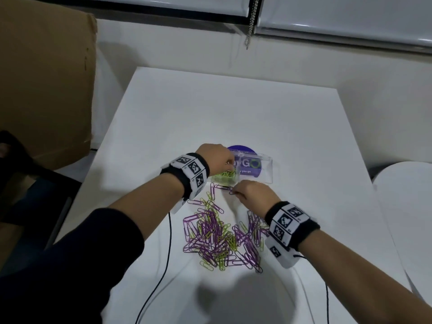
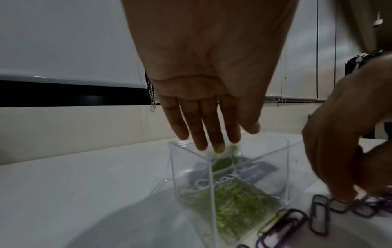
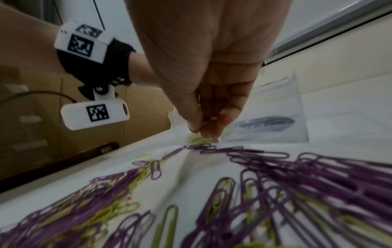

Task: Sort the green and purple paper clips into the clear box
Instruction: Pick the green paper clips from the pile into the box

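Observation:
A clear box stands on the white table, its near compartment holding green paper clips. My left hand hovers over that compartment with straight fingers; a blurred green clip sits just under the fingertips, above the box wall. My right hand reaches down beside the box, thumb and fingers pinching a purple paper clip on the table, its fingertips curled. A mixed pile of green and purple clips lies nearer me.
A purple round label shows through the box. A large cardboard box and a dark chair stand at the left. A second white table is at the right. Black cables trail from both wrists.

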Available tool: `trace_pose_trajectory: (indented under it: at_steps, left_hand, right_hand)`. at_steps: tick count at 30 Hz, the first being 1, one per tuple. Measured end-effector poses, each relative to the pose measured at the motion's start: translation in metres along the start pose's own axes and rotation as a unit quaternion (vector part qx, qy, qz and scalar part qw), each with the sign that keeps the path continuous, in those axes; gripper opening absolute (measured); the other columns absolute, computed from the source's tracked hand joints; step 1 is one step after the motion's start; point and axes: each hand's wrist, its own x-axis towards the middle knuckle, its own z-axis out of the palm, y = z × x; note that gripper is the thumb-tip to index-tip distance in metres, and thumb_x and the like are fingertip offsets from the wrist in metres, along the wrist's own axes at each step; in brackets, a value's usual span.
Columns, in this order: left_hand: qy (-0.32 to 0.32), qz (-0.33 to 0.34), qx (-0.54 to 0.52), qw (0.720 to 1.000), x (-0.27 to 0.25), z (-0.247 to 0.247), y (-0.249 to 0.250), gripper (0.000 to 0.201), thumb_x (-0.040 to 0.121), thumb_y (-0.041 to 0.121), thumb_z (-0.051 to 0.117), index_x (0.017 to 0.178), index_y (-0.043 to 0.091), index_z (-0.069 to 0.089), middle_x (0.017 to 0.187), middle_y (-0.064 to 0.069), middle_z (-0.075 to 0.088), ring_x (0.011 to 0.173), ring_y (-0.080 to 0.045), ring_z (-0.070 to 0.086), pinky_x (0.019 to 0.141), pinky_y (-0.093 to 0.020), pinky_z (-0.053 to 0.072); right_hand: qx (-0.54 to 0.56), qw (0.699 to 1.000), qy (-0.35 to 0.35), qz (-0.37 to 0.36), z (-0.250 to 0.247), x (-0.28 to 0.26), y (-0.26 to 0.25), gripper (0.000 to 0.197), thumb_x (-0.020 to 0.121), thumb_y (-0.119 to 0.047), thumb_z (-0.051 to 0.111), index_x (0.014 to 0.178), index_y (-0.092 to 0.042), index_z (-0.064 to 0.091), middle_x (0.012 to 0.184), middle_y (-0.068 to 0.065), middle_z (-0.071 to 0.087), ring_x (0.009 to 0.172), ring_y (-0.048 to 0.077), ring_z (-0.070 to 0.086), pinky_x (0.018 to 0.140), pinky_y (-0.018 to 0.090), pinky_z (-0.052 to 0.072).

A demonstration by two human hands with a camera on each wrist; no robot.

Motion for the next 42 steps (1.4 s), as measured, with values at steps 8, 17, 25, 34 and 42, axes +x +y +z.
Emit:
trace_pose_trajectory:
  at_steps: [8, 17, 25, 34, 42]
  left_hand:
    - [0.195, -0.105, -0.097, 0.970, -0.047, 0.017, -0.041, 0.025, 0.096, 0.027, 0.039, 0.101, 0.016, 0.061, 0.099, -0.002, 0.061, 0.089, -0.023, 0.060, 0.073, -0.032, 0.045]
    - [-0.028, -0.140, -0.139, 0.980, -0.078, 0.078, -0.060, 0.032, 0.089, 0.030, 0.057, 0.117, 0.014, 0.055, 0.120, -0.007, 0.051, 0.112, -0.022, 0.051, 0.091, -0.032, 0.041]
    - [-0.021, -0.159, -0.168, 0.973, -0.074, 0.079, -0.051, 0.018, 0.091, 0.019, 0.055, 0.101, 0.006, 0.062, 0.114, -0.012, 0.054, 0.104, -0.027, 0.055, 0.088, -0.030, 0.041]
    - [-0.020, -0.112, -0.228, 0.967, -0.070, 0.078, -0.032, 0.032, 0.095, 0.001, 0.034, 0.120, 0.007, 0.053, 0.123, -0.013, 0.054, 0.111, -0.026, 0.054, 0.095, -0.031, 0.041]
    - [-0.048, -0.076, -0.200, 0.976, -0.066, 0.074, -0.019, 0.023, 0.089, 0.011, 0.046, 0.110, 0.009, 0.056, 0.118, -0.013, 0.052, 0.106, -0.028, 0.053, 0.090, -0.032, 0.040]
  right_hand:
    - [-0.131, 0.991, 0.001, -0.003, 0.012, 0.022, -0.030, 0.027, 0.089, 0.006, 0.038, 0.108, 0.000, 0.055, 0.112, 0.016, 0.060, 0.097, 0.032, 0.061, 0.073, 0.039, 0.048]
    - [-0.126, 0.991, 0.005, 0.031, 0.020, 0.022, -0.025, 0.017, 0.092, -0.002, 0.040, 0.107, -0.003, 0.049, 0.104, 0.014, 0.062, 0.088, 0.032, 0.062, 0.060, 0.033, 0.037]
    - [-0.091, 0.994, -0.035, 0.044, 0.015, 0.007, -0.010, 0.030, 0.097, -0.028, 0.041, 0.105, -0.005, 0.057, 0.107, 0.014, 0.064, 0.099, 0.032, 0.059, 0.071, 0.036, 0.043]
    - [-0.143, 0.983, -0.070, 0.090, 0.004, -0.013, 0.008, 0.027, 0.094, -0.021, 0.039, 0.106, -0.006, 0.057, 0.113, 0.012, 0.058, 0.103, 0.030, 0.058, 0.072, 0.032, 0.040]
    - [-0.093, 0.995, -0.017, 0.023, 0.016, 0.001, -0.013, 0.033, 0.096, -0.021, 0.041, 0.125, -0.008, 0.048, 0.121, 0.012, 0.051, 0.111, 0.030, 0.052, 0.080, 0.041, 0.049]
